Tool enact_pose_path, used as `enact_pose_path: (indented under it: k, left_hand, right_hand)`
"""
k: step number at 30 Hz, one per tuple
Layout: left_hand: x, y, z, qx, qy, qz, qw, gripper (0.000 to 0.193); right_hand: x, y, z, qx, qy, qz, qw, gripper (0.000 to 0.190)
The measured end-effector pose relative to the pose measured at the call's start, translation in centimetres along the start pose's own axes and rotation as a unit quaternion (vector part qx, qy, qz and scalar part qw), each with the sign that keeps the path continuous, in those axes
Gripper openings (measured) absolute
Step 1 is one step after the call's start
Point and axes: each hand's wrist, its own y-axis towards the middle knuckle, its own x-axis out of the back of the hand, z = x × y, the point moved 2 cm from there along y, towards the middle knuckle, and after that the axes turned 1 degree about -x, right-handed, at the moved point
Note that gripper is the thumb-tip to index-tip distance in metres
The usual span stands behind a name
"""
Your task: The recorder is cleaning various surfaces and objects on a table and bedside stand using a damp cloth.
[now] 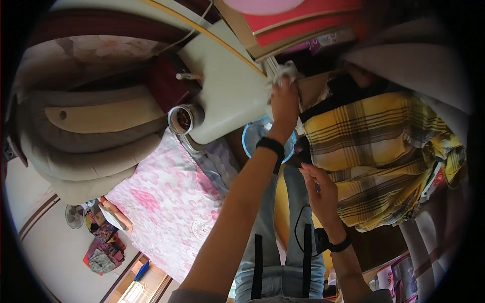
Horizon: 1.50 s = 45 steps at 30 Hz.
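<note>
My left hand reaches forward, its fingers closed on a crumpled greyish-white cloth. The cloth lies at the right edge of a pale tabletop. Beneath my left wrist is a round, light-blue plastic bin, partly covered by the arm. My right hand hovers lower down, fingers loosely apart with nothing visible in them. Close to its right hangs a yellow and brown plaid cloth. Both wrists wear black bands.
A clear jar with brown contents stands at the table's near-left corner, beside a dark red box. A yellow rod crosses the tabletop. Red flat items are stacked beyond it. A bed with a pink-flowered sheet lies left.
</note>
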Motion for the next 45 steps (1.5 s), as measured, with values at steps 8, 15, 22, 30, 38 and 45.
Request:
enact_pose_path:
  k: [8,15,22,30,38,45]
  left_hand:
    - [9.8,-4.8,0.8,0.168,-0.315,0.091,0.93,0.045]
    - [22.1,-3.2,-2.4,0.09,-0.699,0.202,0.68,0.058]
    - [23.1,4.0,3.0,0.099,-0.548,0.022,0.83,0.029]
    - [18.4,12.9,5.1,0.207,-0.426,-0.144,0.869,0.052]
    - [19.3,13.5,4.2,0.227,-0.388,-0.114,0.886,0.049]
    - [19.3,13.9,3.0,0.246,-0.39,-0.099,0.882,0.055]
  right_hand:
    - [4.2,4.7,6.0,0.066,-0.055,-0.017,0.996,0.053]
    - [2.8,8.3,11.3,0.064,0.109,0.054,0.99,0.085]
    - [5.5,10.9,13.8,0.021,0.301,-0.238,0.923,0.059]
    - [7.4,25.0,21.7,0.265,-0.163,-0.284,0.907,0.055]
    - [6.3,31.7,23.2,0.365,-0.4,-0.134,0.83,0.048]
    - [2.6,37.6,26.9,0.417,-0.467,-0.025,0.779,0.045]
